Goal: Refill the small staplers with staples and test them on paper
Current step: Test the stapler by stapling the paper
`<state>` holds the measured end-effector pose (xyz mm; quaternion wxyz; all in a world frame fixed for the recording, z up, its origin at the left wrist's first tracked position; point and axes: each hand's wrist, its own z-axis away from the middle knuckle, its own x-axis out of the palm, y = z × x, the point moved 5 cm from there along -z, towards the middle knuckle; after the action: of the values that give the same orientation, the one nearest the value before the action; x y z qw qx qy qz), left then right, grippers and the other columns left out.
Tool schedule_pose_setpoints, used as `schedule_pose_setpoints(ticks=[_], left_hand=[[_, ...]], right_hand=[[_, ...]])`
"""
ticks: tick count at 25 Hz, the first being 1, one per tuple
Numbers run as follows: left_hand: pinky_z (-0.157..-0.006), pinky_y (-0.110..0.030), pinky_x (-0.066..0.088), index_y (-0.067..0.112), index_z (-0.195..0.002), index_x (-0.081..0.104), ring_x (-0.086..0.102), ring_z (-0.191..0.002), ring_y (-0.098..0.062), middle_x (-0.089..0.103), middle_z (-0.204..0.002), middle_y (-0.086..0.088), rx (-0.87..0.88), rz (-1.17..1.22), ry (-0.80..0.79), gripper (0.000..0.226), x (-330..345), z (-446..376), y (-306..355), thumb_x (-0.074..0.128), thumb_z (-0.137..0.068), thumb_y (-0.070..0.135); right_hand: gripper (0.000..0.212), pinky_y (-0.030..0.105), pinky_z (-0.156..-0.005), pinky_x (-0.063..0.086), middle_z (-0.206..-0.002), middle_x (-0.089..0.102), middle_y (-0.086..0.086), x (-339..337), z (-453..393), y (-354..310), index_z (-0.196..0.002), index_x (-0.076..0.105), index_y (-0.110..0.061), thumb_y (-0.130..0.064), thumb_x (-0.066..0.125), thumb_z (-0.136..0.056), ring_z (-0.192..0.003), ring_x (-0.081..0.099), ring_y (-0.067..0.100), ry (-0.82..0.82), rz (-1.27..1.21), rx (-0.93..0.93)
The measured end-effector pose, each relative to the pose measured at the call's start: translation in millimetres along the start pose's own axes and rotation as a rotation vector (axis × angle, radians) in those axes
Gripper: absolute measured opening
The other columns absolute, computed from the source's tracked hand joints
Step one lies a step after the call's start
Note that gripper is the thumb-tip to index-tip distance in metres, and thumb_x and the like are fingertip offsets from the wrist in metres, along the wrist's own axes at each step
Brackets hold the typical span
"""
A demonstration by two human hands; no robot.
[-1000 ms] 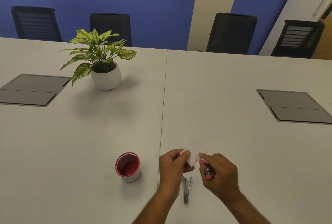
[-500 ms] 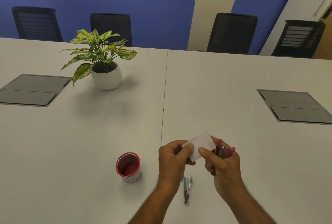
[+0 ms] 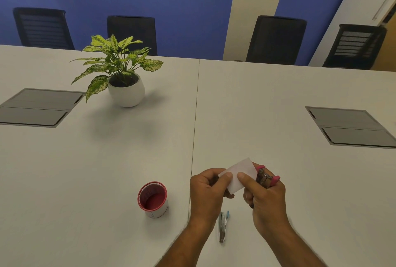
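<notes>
Near the table's front edge, I've got my left hand pinching the flimsy paper slip by its corner while my right hand grips the light, rigid pink stapler.

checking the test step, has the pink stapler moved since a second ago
Yes. The pink stapler in the right hand has gone up and right, farther from the blue stapler lying on the table.

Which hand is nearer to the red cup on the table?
Left. The left hand is just to the right of the red cup, pinching the paper slip. The right hand is farther right, beyond the left, holding the pink stapler.
</notes>
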<state>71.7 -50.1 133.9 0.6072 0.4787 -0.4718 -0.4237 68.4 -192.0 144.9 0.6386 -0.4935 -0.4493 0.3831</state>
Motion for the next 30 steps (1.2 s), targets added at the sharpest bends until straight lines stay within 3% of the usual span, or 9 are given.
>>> schedule_pose_setpoints(ticks=[15,17,20,23,26,30], left_hand=[[-0.053,-0.021,0.057,0.026,-0.083,0.074,0.072,-0.079,-0.011,0.074,-0.080,0.013,-0.044,-0.019,0.023,0.012,-2.9,2.5,-3.6,0.071,-0.088,0.014],[-0.052,-0.021,0.056,0.025,-0.083,0.075,0.072,-0.079,-0.012,0.074,-0.080,0.012,-0.047,-0.023,0.027,0.012,-4.8,1.6,-4.3,0.071,-0.088,0.014],[-0.052,-0.021,0.055,0.020,-0.085,0.076,0.072,-0.076,-0.016,0.075,-0.079,0.006,-0.070,0.000,0.044,0.010,-10.9,-0.8,-8.6,0.070,-0.087,0.013],[-0.052,-0.022,0.055,0.015,-0.091,0.077,0.072,-0.070,-0.017,0.076,-0.080,0.003,-0.109,0.011,0.069,0.009,-23.3,-5.7,-12.6,0.070,-0.087,0.013],[-0.053,-0.023,0.056,0.016,-0.094,0.078,0.071,-0.064,-0.013,0.078,-0.079,0.002,-0.131,-0.020,0.091,0.014,-48.7,-18.0,-15.8,0.070,-0.086,0.008],[-0.055,-0.025,0.059,0.011,-0.107,0.076,0.071,-0.065,-0.016,0.076,-0.085,-0.001,-0.137,-0.304,0.159,0.024,-100.4,-37.8,-19.6,0.076,-0.082,0.009]], right_hand=[[0.013,0.021,-0.039,0.035,-0.054,0.051,0.003,0.3,1.0,7.2,-0.086,0.076,-0.021,-0.008,0.073,-0.085,-0.045,0.037,0.014,0.063,0.004,0.044],[0.007,0.021,-0.038,0.032,-0.052,0.049,0.003,1.3,1.1,7.5,-0.088,0.077,-0.021,-0.015,0.075,-0.083,-0.045,0.034,0.014,0.056,-0.023,0.062],[0.026,0.024,-0.039,0.026,-0.050,0.044,0.005,2.0,0.6,8.9,-0.088,0.076,-0.017,-0.038,0.077,-0.072,-0.042,0.030,0.014,0.028,-0.019,0.088],[0.020,0.024,-0.042,0.027,-0.058,0.058,0.007,-0.3,-4.5,21.8,-0.083,0.070,-0.015,-0.035,0.074,-0.083,-0.040,0.037,0.014,0.031,-0.021,0.193],[0.013,0.027,-0.045,0.032,-0.065,0.062,0.006,1.2,-8.5,48.4,-0.096,0.063,-0.016,-0.028,0.064,-0.090,-0.044,0.045,0.013,-0.029,-0.077,0.389],[0.014,0.027,-0.048,0.038,-0.077,0.061,0.009,4.2,-5.2,92.6,-0.101,0.062,-0.009,-0.017,0.054,-0.093,-0.052,0.048,0.017,-0.108,0.070,0.603]])
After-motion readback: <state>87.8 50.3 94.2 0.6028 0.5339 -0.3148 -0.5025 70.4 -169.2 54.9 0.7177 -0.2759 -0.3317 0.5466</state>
